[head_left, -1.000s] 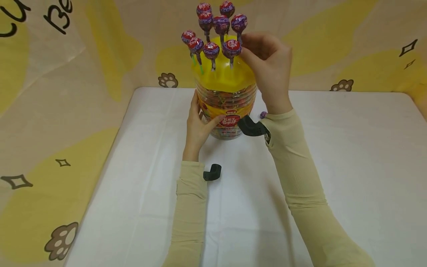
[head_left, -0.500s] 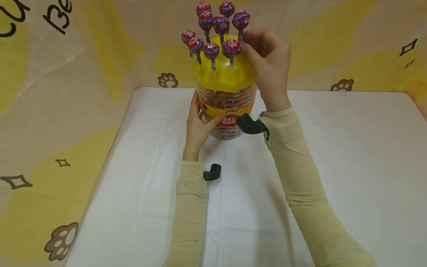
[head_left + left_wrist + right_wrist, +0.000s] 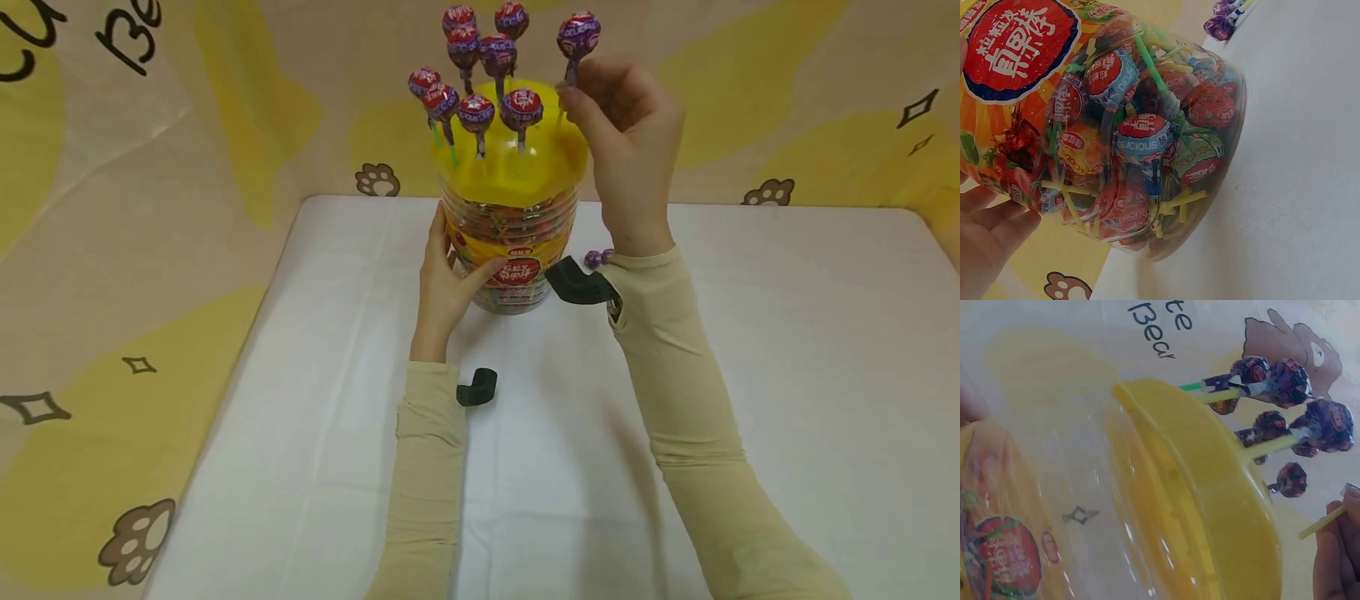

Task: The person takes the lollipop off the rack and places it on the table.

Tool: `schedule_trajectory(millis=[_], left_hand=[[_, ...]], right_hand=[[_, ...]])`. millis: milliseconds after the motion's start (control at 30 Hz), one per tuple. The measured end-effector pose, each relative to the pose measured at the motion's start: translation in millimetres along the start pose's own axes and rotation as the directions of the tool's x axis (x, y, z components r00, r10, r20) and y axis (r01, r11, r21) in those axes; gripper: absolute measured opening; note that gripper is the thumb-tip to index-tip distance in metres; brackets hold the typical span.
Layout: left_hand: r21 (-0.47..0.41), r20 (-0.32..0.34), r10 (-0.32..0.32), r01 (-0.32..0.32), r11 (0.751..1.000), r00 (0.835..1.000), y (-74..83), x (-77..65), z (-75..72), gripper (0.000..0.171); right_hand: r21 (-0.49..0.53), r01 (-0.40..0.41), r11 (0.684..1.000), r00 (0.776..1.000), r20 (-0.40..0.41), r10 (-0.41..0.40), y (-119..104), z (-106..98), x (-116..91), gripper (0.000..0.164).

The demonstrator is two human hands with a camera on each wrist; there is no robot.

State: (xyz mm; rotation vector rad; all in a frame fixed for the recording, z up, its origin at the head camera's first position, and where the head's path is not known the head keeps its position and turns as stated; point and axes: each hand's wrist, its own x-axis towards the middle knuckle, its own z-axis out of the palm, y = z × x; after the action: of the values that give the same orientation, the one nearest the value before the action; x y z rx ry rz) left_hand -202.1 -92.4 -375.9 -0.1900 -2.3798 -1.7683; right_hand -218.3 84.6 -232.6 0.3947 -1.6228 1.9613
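A clear plastic candy jar (image 3: 502, 218) with a yellow lid (image 3: 551, 171) stands at the back of the table. Several purple-and-red wrapped lollipops (image 3: 476, 114) stick upright out of the lid. My left hand (image 3: 441, 292) grips the jar's left side, thumb across its label and fingers behind it. Beside the lid's right edge, my right hand (image 3: 641, 158) pinches one lollipop (image 3: 579, 35) by its stick, head up. The right wrist view shows the yellow stick's lower end (image 3: 1310, 531) apart from the lid. Through the jar's wall, many-coloured lollipops (image 3: 1144, 134) show in the left wrist view.
Purple-wrapped lollipops (image 3: 593, 258) lie on the white tabletop (image 3: 337, 433) right of the jar, partly behind the right sleeve. A yellow-and-beige printed cloth (image 3: 712, 125) rises behind the table and on its left side. Black camera mounts (image 3: 480, 388) jut from both wrists.
My right hand has drawn one lollipop up out of the lid and moved it right. A second lollipop on the table has come out from behind the sleeve. The left hand stays put.
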Motion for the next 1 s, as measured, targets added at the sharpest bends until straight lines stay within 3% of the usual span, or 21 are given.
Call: schedule_trajectory(millis=[133,300,667,1000], left_hand=[[0.000,0.001,-0.001,0.001,1.000,1.000,1.0,-0.8,0.1,0.098],[-0.007,-0.001,-0.008,0.008,1.000,1.000,0.1,-0.5,0.5,0.097],[0.000,-0.004,-0.005,0.005,1.000,1.000,0.5,-0.3,-0.9,0.098],[-0.004,-0.003,0.005,-0.005,1.000,1.000,0.8,0.2,0.2,0.097]], right_hand=[[0.045,-0.012,0.999,0.999,-0.034,0.013,-0.7,-10.9,-4.9,0.010],[0.130,-0.092,0.987,0.989,-0.102,0.106,0.1,-28.3,-14.3,0.010],[0.094,-0.066,0.993,0.982,-0.172,0.081,13.5,-60.7,-35.4,0.008],[0.137,-0.169,0.976,0.939,-0.278,0.202,28.7,-94.8,-48.1,0.015]])
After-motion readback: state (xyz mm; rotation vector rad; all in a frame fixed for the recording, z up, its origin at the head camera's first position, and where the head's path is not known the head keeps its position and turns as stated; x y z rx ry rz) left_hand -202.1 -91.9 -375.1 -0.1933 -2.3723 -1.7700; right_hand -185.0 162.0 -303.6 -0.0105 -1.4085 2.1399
